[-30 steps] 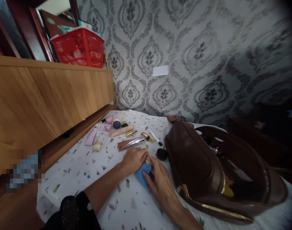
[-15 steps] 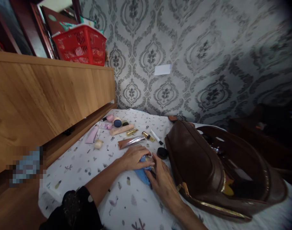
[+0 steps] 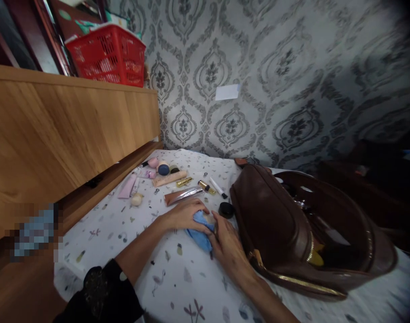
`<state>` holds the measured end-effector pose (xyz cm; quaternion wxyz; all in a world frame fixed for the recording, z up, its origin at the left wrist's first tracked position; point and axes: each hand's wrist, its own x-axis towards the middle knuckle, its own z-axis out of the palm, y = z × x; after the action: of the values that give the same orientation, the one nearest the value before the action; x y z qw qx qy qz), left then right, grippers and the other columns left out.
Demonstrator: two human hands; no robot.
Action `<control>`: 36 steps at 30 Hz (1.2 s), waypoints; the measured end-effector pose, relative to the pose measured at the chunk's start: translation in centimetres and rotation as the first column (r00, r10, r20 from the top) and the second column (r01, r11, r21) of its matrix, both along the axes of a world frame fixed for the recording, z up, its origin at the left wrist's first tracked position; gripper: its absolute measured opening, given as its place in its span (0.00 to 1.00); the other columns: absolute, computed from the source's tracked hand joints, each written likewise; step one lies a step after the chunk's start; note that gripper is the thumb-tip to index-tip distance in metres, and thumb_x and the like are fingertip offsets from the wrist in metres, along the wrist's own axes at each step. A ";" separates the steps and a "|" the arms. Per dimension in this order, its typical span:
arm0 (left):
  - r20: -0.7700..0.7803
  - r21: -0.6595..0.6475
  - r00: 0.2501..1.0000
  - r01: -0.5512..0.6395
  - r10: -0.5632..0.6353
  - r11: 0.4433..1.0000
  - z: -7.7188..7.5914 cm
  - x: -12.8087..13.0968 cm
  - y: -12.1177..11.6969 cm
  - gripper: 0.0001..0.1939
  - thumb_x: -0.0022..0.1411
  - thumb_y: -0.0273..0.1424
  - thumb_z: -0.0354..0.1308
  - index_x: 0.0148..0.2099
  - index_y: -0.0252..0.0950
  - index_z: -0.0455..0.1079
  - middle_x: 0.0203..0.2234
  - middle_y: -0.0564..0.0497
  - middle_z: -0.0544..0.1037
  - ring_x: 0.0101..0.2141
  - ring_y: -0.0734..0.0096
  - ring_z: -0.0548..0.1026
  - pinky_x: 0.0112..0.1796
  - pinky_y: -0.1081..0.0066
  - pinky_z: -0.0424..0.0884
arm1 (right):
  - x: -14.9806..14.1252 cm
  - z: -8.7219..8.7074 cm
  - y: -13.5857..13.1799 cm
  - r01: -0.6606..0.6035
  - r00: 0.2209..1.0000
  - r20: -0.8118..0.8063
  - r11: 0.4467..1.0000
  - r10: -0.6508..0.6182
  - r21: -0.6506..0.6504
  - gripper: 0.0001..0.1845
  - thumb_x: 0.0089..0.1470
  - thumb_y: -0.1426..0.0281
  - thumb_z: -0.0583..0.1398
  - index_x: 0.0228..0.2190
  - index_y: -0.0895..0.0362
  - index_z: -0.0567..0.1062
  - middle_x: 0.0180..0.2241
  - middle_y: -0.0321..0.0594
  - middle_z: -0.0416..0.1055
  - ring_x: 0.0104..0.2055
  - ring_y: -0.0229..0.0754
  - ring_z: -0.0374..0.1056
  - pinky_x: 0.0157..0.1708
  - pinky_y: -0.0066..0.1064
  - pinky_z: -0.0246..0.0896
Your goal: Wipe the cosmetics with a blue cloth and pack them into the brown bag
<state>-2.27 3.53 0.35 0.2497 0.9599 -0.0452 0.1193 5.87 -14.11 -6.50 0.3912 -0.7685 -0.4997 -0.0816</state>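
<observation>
My left hand (image 3: 184,214) is closed on a crumpled blue cloth (image 3: 201,236), which hangs down toward the sheet. Facing it, my right hand (image 3: 228,242) grips a small beige item (image 3: 209,218) with a dark part, mostly hidden by cloth and fingers; its kind does not show. The cloth is pressed against this item. Just beyond my right hand lies a round black lid or jar (image 3: 226,209). Past my left hand is a brown and silver tube (image 3: 183,195), with a gold-and-black lipstick-like tube (image 3: 206,187) and a white stick with a black end (image 3: 218,188) nearby.
A brown leather bag (image 3: 268,215) gapes at the right, its zip undone. Farther left lie a peach tube (image 3: 169,178), a pink tube (image 3: 127,185), a cream sponge (image 3: 136,199) and small jars. A wooden cabinet (image 3: 73,121) borders the left, bearing a red basket (image 3: 130,58).
The view has shifted slightly. Between my hands the blue cloth has turned and bulges up more around the beige item. The other cosmetics and the bag have stayed put.
</observation>
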 end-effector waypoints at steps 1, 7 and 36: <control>-0.001 -0.004 1.000 -0.015 0.015 1.000 -0.1 0.0 0.0 0.28 0.51 0.51 0.68 0.47 0.39 0.73 0.44 0.48 0.75 0.47 0.59 0.74 0.50 0.65 0.68 | 0.0 0.0 0.0 0.007 1.000 -0.001 1.000 -0.007 0.002 0.24 0.62 0.66 0.49 0.56 0.61 0.65 0.51 0.56 0.72 0.54 0.56 0.69 0.53 0.52 0.66; 0.002 0.047 0.992 -0.124 0.124 0.991 -0.6 -0.1 0.0 0.26 0.58 0.50 0.64 0.51 0.38 0.71 0.46 0.46 0.75 0.50 0.56 0.73 0.51 0.62 0.68 | 0.5 0.1 -0.2 -0.008 0.999 -0.037 1.000 0.008 -0.005 0.24 0.62 0.65 0.50 0.57 0.61 0.65 0.51 0.56 0.72 0.54 0.55 0.70 0.54 0.51 0.67; 0.173 -0.141 0.898 -0.384 0.405 0.912 -1.2 0.4 0.8 0.24 0.65 0.49 0.45 0.39 0.38 0.75 0.38 0.47 0.83 0.40 0.56 0.79 0.45 0.63 0.73 | -2.2 4.7 -1.5 -0.036 0.963 -0.269 0.989 -0.005 -0.145 0.28 0.50 0.76 0.67 0.53 0.57 0.69 0.48 0.46 0.67 0.54 0.50 0.61 0.55 0.44 0.62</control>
<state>-1.91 4.38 -0.80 0.2638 0.9181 0.1320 0.2646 3.66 -15.65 -1.85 0.3977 -0.7955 -0.4527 0.0639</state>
